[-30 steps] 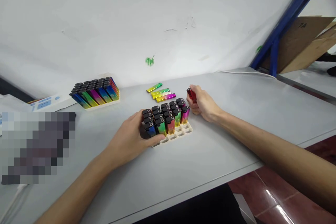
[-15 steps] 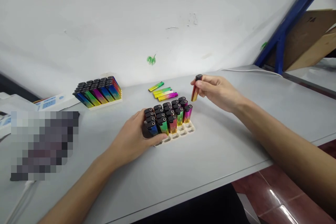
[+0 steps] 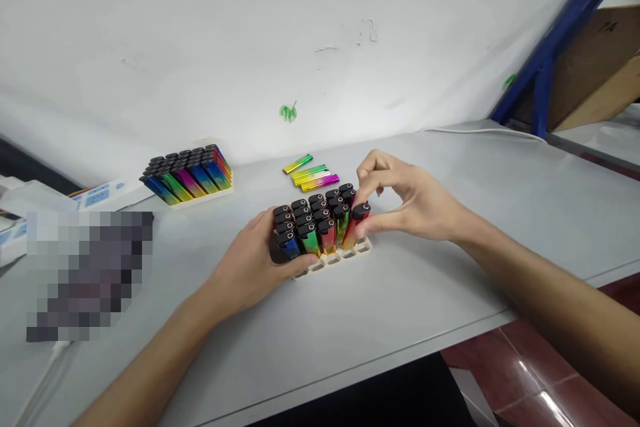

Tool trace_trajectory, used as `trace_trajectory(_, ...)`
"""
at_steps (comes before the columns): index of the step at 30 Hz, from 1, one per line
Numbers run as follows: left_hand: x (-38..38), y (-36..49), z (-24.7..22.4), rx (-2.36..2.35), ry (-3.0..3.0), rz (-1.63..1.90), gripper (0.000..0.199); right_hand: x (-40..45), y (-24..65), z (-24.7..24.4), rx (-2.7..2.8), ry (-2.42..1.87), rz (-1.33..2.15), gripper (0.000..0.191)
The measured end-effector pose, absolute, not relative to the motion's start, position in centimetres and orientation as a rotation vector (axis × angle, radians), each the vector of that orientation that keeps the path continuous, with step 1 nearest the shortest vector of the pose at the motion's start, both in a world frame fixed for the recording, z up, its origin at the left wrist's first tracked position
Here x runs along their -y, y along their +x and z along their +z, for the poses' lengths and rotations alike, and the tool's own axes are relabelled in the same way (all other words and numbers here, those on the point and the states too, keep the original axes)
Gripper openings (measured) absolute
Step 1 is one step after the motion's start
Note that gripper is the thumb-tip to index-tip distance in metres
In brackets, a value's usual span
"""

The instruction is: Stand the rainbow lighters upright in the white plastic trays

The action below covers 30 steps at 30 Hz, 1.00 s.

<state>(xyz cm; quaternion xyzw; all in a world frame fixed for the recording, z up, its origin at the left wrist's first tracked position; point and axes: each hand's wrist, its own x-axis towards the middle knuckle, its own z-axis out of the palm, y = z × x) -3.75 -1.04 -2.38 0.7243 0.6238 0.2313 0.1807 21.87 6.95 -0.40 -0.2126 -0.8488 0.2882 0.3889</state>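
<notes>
A pale tray [image 3: 334, 259] stands on the grey table, with several black-topped, shiny coloured lighters [image 3: 327, 235] upright in rows. The row of holes nearest the table's front edge shows bare. My left hand [image 3: 255, 260] is wrapped round the tray's left end, its thumb along the front. At the right end, my right hand [image 3: 395, 197] pinches a red and yellow lighter [image 3: 356, 223] between thumb and fingers, low over the tray; its lower end is at the tray's holes, and whether it is seated I cannot tell.
Several green, yellow and pink lighters [image 3: 315, 177] lie flat behind the tray. A second filled tray [image 3: 203, 199] stands at the back left. A pixelated dark object [image 3: 95, 273] with a white cable lies left, near a power strip [image 3: 97, 197]. A white wall is behind.
My right hand has moved left and down, bringing the red and yellow lighter from the air beside the tray to its right end. My left hand has stayed at the tray.
</notes>
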Motion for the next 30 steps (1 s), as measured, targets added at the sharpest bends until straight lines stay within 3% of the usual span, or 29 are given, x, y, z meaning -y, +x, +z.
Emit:
trace_trajectory(11, 1.17, -3.74, -2.3, -1.764, 2.016, 0.647, 0.057, -6.75, 21.47, -0.85, 2.263, -0.567, 0.541, 0.03)
trace_trajectory(30, 1.22, -3.63, -2.11, -1.742, 2.009, 0.654, 0.054, -6.67, 21.39, -0.93, 2.297, -0.536, 0.499, 0.028)
